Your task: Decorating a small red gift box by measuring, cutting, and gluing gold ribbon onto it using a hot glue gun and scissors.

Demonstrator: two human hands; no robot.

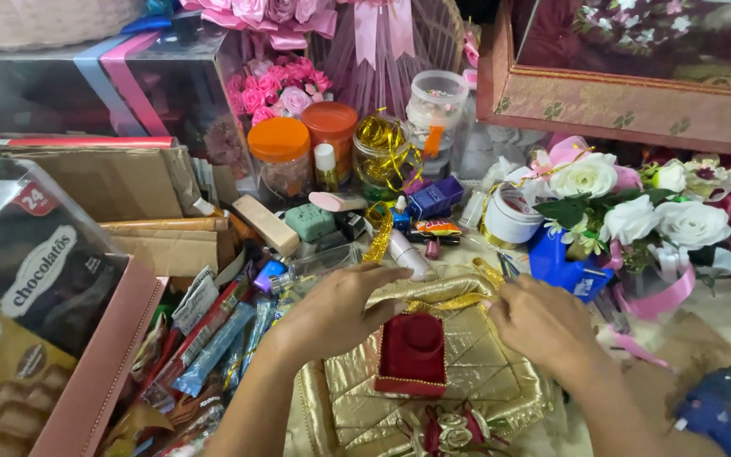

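A small red velvet box with gold trim sits on a quilted gold fabric cushion. My left hand rests just left of the box, fingers curled over the cushion's top edge and touching a gold ribbon. Pinching the same ribbon near its right end is my right hand. The ribbon runs across the cushion just above the red box. A red and gold ornament lies at the cushion's near edge.
Jars with orange lids, a jar of gold ribbon, white and pink artificial flowers, a roll of tape and a blue glue gun surround the cushion. Sweet boxes and wrapped bars crowd the left.
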